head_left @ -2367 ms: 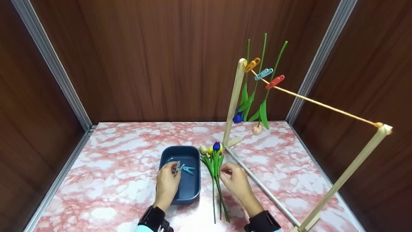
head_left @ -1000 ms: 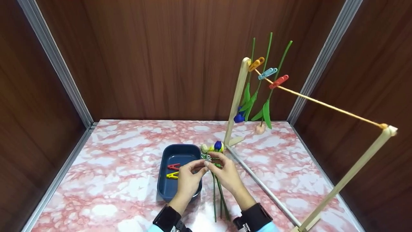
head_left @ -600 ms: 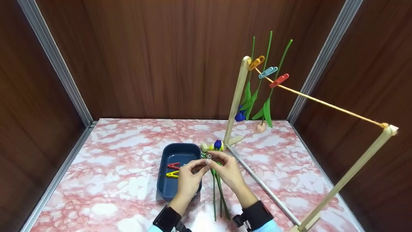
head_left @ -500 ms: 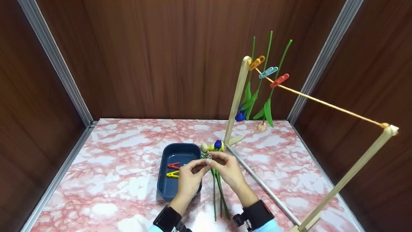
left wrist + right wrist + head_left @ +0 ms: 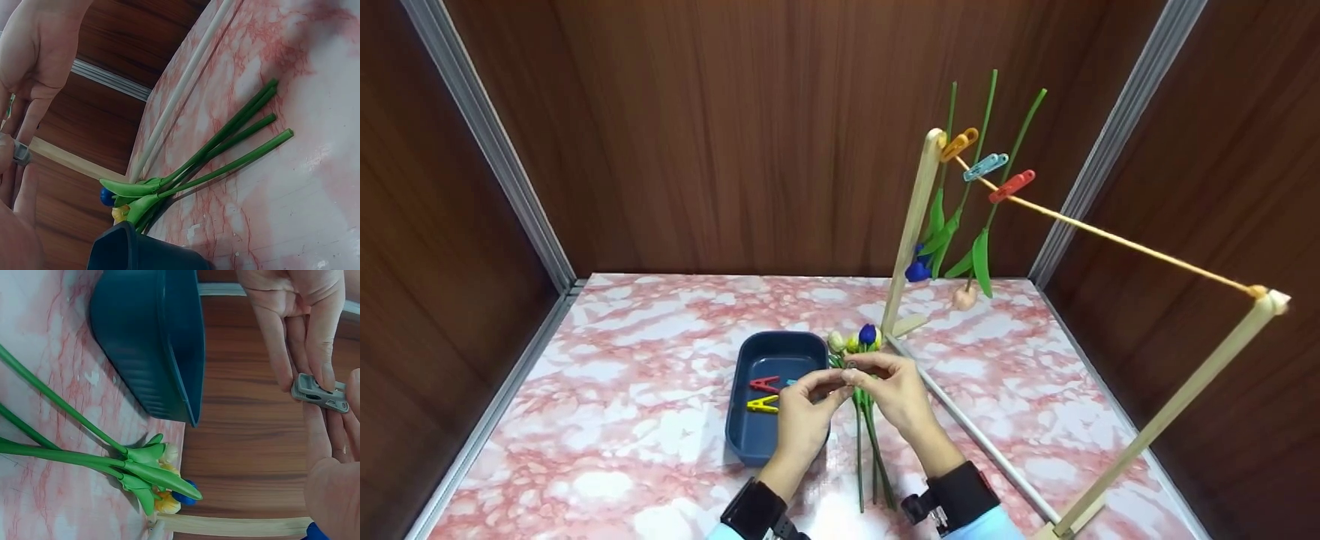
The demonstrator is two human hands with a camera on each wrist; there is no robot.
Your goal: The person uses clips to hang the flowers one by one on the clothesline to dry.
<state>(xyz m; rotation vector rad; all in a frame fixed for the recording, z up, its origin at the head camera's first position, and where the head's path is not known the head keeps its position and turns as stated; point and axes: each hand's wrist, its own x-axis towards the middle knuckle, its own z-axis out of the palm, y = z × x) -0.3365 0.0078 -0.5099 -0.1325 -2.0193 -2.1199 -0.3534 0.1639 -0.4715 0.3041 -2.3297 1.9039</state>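
L hand [image 5: 804,411] & R hand [image 5: 898,391] both pinch 1 grey peg [image 5: 322,395], over the bunch [image 5: 163,479], just right of the tub [image 5: 751,444]. Looks like peg-readying; next move prob. calls for 1 stem, w/ 1 hand freed. Tub: 3 visible, i.e. red peg [image 5: 765,384], yellow peg [image 5: 763,404], blue peg [image 5: 791,382] (part-hidden). Bunch: approx. 4 flowers. Farther right: 2 posts [image 5: 1170,412], 1 cord [image 5: 1125,241], w/ 3 hanging flowers [image 5: 981,262], heads down, & 3 pegs: 2nd red peg [image 5: 1012,186], lt. blue peg [image 5: 985,166], orange peg [image 5: 959,145].

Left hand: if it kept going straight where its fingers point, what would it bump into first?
Probably the right hand, just ahead of the left hand, with the grey clothespin between their fingers. How their fingers overlap in depth is unclear.
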